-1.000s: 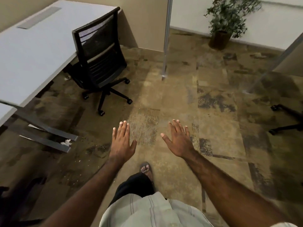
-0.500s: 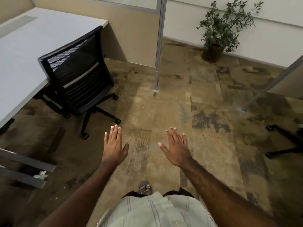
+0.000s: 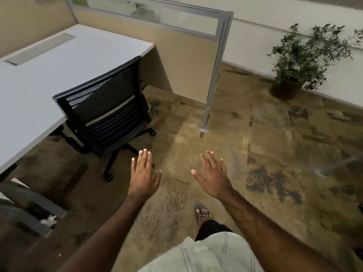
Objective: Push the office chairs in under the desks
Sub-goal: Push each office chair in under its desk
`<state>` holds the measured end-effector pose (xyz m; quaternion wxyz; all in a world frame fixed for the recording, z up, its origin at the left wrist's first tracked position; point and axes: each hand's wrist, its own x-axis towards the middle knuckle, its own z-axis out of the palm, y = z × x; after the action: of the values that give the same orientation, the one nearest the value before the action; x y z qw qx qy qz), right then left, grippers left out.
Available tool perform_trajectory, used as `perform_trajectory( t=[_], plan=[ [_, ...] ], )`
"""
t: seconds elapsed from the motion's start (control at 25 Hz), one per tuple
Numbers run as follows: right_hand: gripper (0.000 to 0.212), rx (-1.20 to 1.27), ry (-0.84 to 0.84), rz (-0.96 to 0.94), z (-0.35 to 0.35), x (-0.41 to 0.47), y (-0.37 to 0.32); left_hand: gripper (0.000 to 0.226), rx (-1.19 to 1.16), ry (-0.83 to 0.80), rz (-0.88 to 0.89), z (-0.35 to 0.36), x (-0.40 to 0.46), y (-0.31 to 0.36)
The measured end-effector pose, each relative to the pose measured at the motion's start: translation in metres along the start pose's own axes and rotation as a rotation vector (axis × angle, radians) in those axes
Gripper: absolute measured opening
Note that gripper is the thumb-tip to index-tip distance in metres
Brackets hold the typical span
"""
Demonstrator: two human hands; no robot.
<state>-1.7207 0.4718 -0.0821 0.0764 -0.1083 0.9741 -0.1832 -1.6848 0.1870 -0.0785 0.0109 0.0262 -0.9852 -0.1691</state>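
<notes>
Both hands are held out palm-down over the carpet, empty and touching nothing: the left hand [image 3: 144,176] with fingers straight and close together, thumb out; the right hand [image 3: 213,174] flat, fingers slightly fanned. At far left lies the white desk [image 3: 49,75], with its grey legs [image 3: 29,211] on the floor below. The black mesh-backed office chair [image 3: 106,112] stands just beside the desk's edge, its back turned toward the viewer and its seat apparently partly beneath the top, while its wheeled base [image 3: 117,160] projects onto open floor. The chair therefore appears not fully in; judged from this view, the push is still to be made. The left hand is near the base but apart from the backrest. Farther right stand the partition post [image 3: 214,79] and a potted plant [image 3: 294,63].
</notes>
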Motion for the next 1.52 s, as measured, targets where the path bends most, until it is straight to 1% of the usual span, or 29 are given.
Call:
perform_trajectory(
  t=[0.04, 0.12, 0.16, 0.2, 0.32, 0.4, 0.48, 0.56, 0.68, 0.8, 0.88, 0.92, 1.08, 1.2, 1.28, 1.4, 1.52],
  plan=[
    [0.086, -0.016, -0.009, -0.019, -0.005, 0.01, -0.001, 0.085, -0.001, 0.006, -0.012, -0.002, 0.006, 0.002],
    [0.086, -0.026, -0.03, -0.102, -0.024, 0.063, 0.012, 0.084, -0.015, 0.076, -0.075, -0.003, 0.042, 0.016],
    [0.086, -0.042, -0.032, -0.114, -0.028, 0.069, 0.008, 0.084, -0.009, 0.096, -0.087, -0.006, 0.043, 0.018],
    [0.086, -0.046, -0.06, -0.148, -0.04, 0.092, 0.01, 0.084, -0.013, 0.113, -0.107, -0.01, 0.057, 0.026],
    [0.086, -0.055, -0.083, -0.268, -0.065, 0.156, 0.021, 0.085, -0.022, 0.186, -0.216, -0.012, 0.1, 0.046],
    [0.087, 0.003, -0.106, -0.312, -0.075, 0.177, 0.014, 0.086, -0.025, 0.202, -0.241, -0.016, 0.109, 0.048],
    [0.086, 0.041, -0.126, -0.359, -0.079, 0.207, 0.013, 0.086, -0.046, 0.243, -0.304, -0.017, 0.126, 0.052],
    [0.085, 0.054, -0.123, -0.398, -0.082, 0.228, 0.004, 0.086, -0.036, 0.263, -0.303, -0.022, 0.133, 0.052],
    [0.085, 0.089, -0.075, -0.483, -0.079, 0.273, -0.028, 0.082, 0.048, 0.342, -0.286, -0.038, 0.157, 0.026],
    [0.085, 0.085, -0.002, -0.577, -0.073, 0.325, -0.078, 0.084, 0.126, 0.407, -0.295, -0.064, 0.187, -0.013],
    [0.084, 0.105, 0.048, -0.604, -0.074, 0.339, -0.094, 0.083, 0.174, 0.439, -0.28, -0.076, 0.197, -0.02],
    [0.084, 0.112, 0.049, -0.638, -0.072, 0.355, -0.111, 0.083, 0.18, 0.465, -0.307, -0.085, 0.206, -0.031],
    [0.084, 0.092, 0.099, -0.712, -0.074, 0.393, -0.156, 0.084, 0.206, 0.543, -0.314, -0.112, 0.231, -0.053],
    [0.086, 0.109, 0.112, -0.758, -0.071, 0.419, -0.191, 0.086, 0.194, 0.564, -0.355, -0.13, 0.247, -0.082],
    [0.089, 0.107, 0.137, -0.76, -0.077, 0.431, -0.203, 0.086, 0.189, 0.543, -0.374, -0.141, 0.257, -0.095],
    [0.091, 0.097, 0.1, -0.791, -0.084, 0.456, -0.223, 0.083, 0.181, 0.515, -0.477, -0.156, 0.272, -0.121],
    [0.085, 0.035, 0.033, -0.789, -0.089, 0.479, -0.235, 0.076, 0.237, 0.49, -0.564, -0.16, 0.283, -0.142]
  ],
)
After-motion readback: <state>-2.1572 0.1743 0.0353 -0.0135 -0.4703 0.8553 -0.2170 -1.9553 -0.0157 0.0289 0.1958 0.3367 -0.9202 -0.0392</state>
